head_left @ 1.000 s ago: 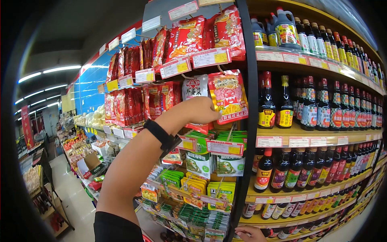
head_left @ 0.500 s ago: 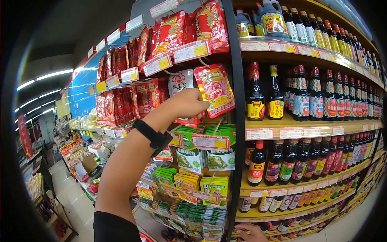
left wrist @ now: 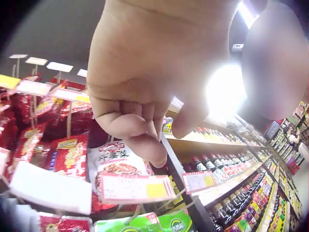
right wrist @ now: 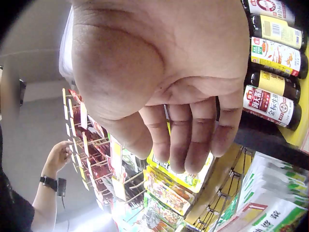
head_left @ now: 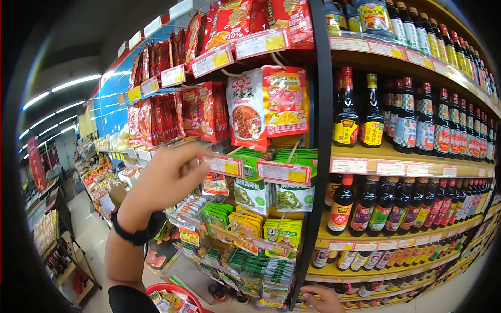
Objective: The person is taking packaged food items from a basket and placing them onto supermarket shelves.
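Note:
The left hand [head_left: 169, 175] hangs in front of the rack, left of the white and red pouch [head_left: 247, 109] and the red and gold pouch [head_left: 286, 101]. Its fingers are loosely bent with nothing between them; the left wrist view also shows this hand [left wrist: 154, 72] empty. Both pouches hang side by side on hooks. Low in the head view, the right hand [head_left: 323, 298] is near the bottom shelves, and in the right wrist view its palm [right wrist: 164, 63] and relaxed fingers hold nothing.
Sauce bottles [head_left: 404, 122] fill the shelves on the right beside a dark upright post [head_left: 322, 130]. Green packets [head_left: 250, 193] and yellow packets [head_left: 282, 232] hang below. A red basket [head_left: 182, 292] with packets stands at the bottom; an aisle [head_left: 86, 229] runs at the left.
The left hand has let go of the red and gold pouch and moved left and down. Both front pouches now show uncovered. The red basket has come further into view.

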A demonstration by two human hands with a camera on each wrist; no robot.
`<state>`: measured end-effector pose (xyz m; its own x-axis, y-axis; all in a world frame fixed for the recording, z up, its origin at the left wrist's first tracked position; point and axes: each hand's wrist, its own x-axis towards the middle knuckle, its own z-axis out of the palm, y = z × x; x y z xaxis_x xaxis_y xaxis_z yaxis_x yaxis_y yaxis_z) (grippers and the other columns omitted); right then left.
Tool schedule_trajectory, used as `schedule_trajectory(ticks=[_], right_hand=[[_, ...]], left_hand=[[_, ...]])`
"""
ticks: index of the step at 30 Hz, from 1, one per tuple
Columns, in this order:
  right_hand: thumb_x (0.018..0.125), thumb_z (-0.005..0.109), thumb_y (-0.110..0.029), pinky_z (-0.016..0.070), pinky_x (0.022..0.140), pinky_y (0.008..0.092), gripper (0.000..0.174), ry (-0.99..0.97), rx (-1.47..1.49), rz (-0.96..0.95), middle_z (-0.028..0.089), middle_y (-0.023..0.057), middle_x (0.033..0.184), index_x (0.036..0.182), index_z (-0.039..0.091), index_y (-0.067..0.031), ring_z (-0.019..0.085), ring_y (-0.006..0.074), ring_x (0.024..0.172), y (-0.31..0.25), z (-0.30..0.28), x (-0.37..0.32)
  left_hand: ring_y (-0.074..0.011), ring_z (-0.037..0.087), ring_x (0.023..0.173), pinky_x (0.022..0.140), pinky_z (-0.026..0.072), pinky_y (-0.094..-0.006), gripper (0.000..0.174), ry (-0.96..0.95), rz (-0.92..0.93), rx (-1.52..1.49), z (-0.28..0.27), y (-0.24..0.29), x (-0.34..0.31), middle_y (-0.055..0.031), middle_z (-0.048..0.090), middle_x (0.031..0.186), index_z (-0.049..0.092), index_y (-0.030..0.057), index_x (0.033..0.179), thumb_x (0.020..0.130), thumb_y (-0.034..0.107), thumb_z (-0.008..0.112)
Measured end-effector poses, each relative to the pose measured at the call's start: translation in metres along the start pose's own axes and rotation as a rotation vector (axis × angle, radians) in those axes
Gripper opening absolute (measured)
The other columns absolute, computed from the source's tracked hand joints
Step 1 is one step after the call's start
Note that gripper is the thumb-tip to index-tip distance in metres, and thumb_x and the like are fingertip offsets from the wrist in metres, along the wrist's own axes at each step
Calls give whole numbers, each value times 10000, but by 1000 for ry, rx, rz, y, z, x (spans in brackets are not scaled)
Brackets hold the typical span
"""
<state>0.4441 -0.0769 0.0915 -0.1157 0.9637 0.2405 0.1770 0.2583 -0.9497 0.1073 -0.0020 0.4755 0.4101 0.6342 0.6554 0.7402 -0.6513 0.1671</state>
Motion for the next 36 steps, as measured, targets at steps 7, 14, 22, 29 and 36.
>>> schedule_trajectory(ticks=[7, 14, 22, 29, 36], right_hand=[[928, 667, -152, 539, 776, 285, 245, -92, -148, -135, 666, 71, 1041, 1135, 664, -22, 651, 151, 919, 25, 15, 23], [908, 668, -116, 524, 746, 300, 221, -298, -131, 69, 688, 112, 961, 1093, 668, 6, 669, 166, 857, 6, 40, 41], [810, 669, 20, 499, 814, 319, 282, -438, -331, -113, 681, 117, 953, 1090, 652, -6, 655, 226, 873, -35, 102, 66], [814, 695, -68, 486, 909, 358, 367, -659, -525, 72, 670, 153, 1130, 1173, 630, -26, 643, 307, 1056, -68, 164, 57], [845, 696, -170, 471, 938, 390, 401, -786, -645, 51, 629, 190, 1182, 1205, 609, -17, 602, 347, 1106, -75, 225, 64]], left_hand=[[-89, 572, 553, 519, 449, -257, 185, -64, -447, -147, 23, -91, -146, -43, 618, 661, 657, -16, 1008, 890, 121, 619], [-125, 604, 569, 524, 480, -254, 216, 136, -1132, -485, 90, -199, -351, -56, 642, 720, 653, -42, 1011, 921, 127, 552], [-179, 661, 658, 575, 521, -332, 341, -83, -1605, -426, 195, -255, -595, -90, 696, 818, 671, -3, 993, 916, 318, 583], [-186, 640, 689, 570, 515, -361, 320, 9, -1996, -605, 240, -237, -740, -80, 673, 922, 629, 36, 1096, 901, 284, 573], [-173, 608, 597, 472, 458, -305, 277, 0, -2107, -755, 244, -257, -744, -74, 621, 743, 628, -22, 1025, 846, 180, 564]])
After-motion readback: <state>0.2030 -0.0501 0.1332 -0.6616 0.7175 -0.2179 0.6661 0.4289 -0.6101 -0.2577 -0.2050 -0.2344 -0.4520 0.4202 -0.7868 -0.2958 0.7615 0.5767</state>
